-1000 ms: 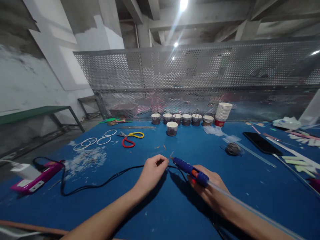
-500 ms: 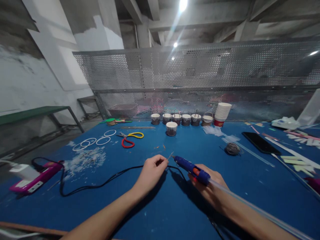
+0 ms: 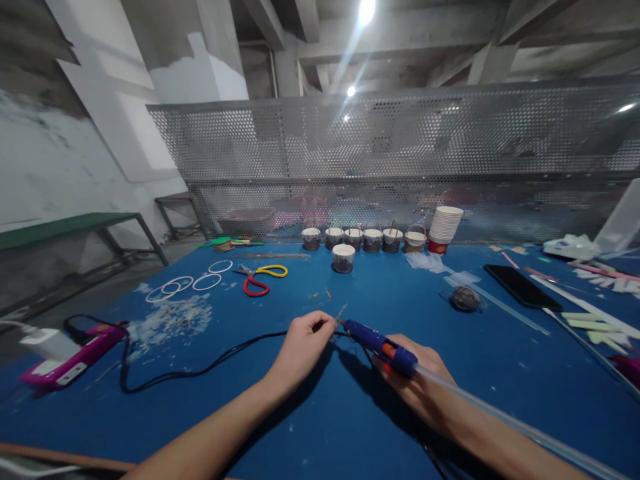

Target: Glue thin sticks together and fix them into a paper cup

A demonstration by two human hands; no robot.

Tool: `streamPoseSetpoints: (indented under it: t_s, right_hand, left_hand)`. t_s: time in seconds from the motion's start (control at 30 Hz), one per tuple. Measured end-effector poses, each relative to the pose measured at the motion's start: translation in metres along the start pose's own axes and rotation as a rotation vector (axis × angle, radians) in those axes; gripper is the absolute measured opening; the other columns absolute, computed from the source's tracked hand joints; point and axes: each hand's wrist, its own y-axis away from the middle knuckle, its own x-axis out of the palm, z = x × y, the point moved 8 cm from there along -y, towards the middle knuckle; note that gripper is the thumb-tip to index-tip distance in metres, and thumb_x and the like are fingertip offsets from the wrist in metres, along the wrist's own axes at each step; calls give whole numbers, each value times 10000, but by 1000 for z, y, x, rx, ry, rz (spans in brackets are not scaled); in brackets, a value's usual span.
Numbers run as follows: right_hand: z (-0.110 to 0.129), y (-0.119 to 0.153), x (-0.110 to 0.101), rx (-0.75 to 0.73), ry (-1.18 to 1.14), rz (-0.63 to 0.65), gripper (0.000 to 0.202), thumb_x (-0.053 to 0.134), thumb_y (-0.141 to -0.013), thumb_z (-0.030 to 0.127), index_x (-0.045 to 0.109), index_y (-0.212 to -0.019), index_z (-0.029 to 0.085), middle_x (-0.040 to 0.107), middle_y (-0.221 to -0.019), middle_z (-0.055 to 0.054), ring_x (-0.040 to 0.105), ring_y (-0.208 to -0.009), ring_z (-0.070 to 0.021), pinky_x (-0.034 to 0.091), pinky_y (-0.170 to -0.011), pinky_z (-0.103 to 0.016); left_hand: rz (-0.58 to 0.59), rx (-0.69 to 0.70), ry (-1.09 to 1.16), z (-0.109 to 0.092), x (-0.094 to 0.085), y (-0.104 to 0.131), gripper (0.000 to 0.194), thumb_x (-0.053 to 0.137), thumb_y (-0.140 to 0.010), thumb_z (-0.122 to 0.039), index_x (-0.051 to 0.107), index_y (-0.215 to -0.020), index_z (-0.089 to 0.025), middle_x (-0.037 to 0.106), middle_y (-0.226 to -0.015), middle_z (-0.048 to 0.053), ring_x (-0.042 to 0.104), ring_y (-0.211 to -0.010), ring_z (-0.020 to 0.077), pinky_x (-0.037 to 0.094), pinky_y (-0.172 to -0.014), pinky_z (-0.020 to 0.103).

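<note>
power strip [image 3: 70, 357], pink and white, sits far left of the glue gun [image 3: 380, 344] on the blue table [image 3: 320, 427], and i see its black cord [image 3: 200, 371] snake toward the gun. red and yellow scissors [image 3: 260, 278] lie beyond it, left of the gun. my left hand [image 3: 300, 347] pinches a thin stick [image 3: 341, 311] between fingertips, its end just beside the gun's nozzle. my right hand [image 3: 417, 383] wraps tight around the blue glue gun, low over the table. a black phone [image 3: 517, 285] lies well to the gun's right.
</note>
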Motion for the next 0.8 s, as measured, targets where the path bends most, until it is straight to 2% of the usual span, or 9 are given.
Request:
streamPoseSetpoints:
  t_s: [0.27, 0.5, 0.8]
  right_hand:
    - [4, -1, -1, -18, 10, 0, 102, 441, -832, 191, 540, -807, 190, 607, -686, -20, 539, -547, -121, 407, -521, -211]
    - [-7, -2, -11, 91, -23, -77, 124, 472, -847, 276, 564, -839, 193, 602, -666, -14, 540, -546, -130, 409, -497, -210]
    - [0, -4, -15, 55, 10, -112, 123, 463, -833, 263, 561, -817, 191, 606, -650, -16, 531, -521, -128, 404, -489, -214]
  left_hand:
    - [-12, 13, -5, -3, -2, 0, 233, 504, -733, -365, 546, -612, -171, 362, -447, -74, 297, -425, 82, 221, -442, 221]
    - [-23, 18, -27, -4, -3, 1, 220, 513, -723, -347, 545, -600, -167, 387, -474, -63, 307, -450, 82, 228, -445, 215]
    - [-14, -1, 0, -1, -2, 0, 228, 513, -724, -375, 530, -614, -175, 360, -462, -67, 297, -432, 83, 213, -425, 213]
